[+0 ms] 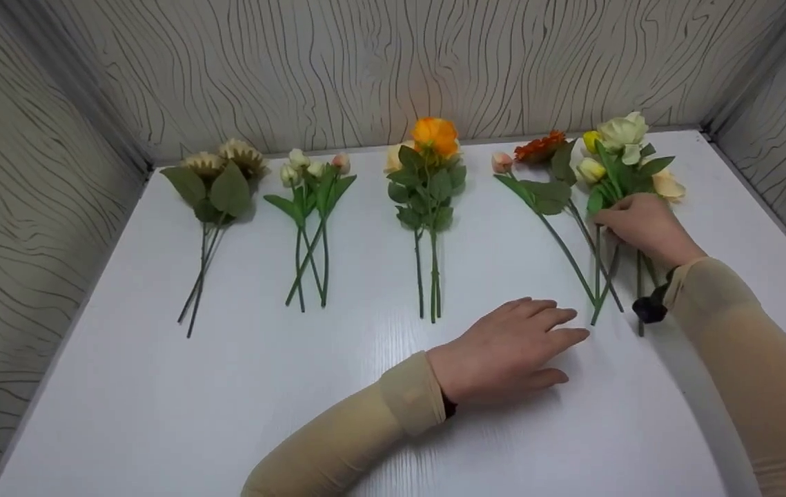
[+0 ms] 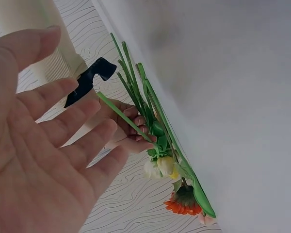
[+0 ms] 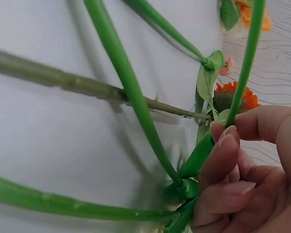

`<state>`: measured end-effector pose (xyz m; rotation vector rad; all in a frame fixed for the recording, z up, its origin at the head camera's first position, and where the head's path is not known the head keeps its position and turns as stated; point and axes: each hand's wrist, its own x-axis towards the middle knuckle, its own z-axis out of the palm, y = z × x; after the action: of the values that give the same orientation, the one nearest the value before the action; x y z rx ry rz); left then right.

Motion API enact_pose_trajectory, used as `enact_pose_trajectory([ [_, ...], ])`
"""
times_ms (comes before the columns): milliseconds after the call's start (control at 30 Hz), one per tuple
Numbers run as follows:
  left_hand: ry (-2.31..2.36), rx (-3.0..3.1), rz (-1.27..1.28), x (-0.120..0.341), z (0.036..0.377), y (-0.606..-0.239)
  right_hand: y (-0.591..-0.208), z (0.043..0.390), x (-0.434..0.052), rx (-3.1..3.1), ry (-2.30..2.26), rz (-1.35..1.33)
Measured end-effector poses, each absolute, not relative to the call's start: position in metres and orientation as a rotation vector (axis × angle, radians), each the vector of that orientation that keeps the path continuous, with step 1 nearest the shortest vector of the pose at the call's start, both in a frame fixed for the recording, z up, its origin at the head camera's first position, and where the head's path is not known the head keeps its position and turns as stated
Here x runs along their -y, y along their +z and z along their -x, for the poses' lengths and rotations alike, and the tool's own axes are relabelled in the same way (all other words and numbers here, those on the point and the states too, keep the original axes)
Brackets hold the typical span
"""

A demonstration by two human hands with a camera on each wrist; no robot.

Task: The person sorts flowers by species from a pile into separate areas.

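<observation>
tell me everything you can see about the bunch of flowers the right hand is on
The rightmost bunch lies flat on the white table, heads toward the back wall. It mixes a pale cream-green bloom, yellow buds, an orange flower, a small pink bud and a peach bloom, with broad green leaves and long thin green stems that cross and fan out toward the person. They look artificial. The right hand pinches stems just below the leaves; the left hand rests flat nearby, not touching it.

Glossy white table, plastic stems
</observation>
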<state>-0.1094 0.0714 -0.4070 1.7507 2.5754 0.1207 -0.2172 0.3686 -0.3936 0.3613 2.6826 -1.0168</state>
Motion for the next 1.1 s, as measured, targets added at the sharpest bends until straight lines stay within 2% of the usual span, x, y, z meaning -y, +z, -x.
enact_pose_trajectory([
  [233, 0.175, -2.581, -1.768, -0.069, 0.114, -0.406, -0.386, 0.211, -0.377, -2.404, -1.483, -0.495],
  [500, 0.297, -2.629, -1.643, -0.064, 0.124, -0.398, -0.386, 0.196, -0.368, -1.615, -2.22, -0.528],
  [767, 0.373, -2.671, -1.538, -0.059, 0.129, -0.396, -0.382, 0.19, -0.356, -1.187, -2.378, -0.46],
  [1100, 0.461, -2.699, -1.442, -0.056, 0.133, -0.393, -0.394, 0.186, -0.343, -1.42, -2.293, -0.387],
])
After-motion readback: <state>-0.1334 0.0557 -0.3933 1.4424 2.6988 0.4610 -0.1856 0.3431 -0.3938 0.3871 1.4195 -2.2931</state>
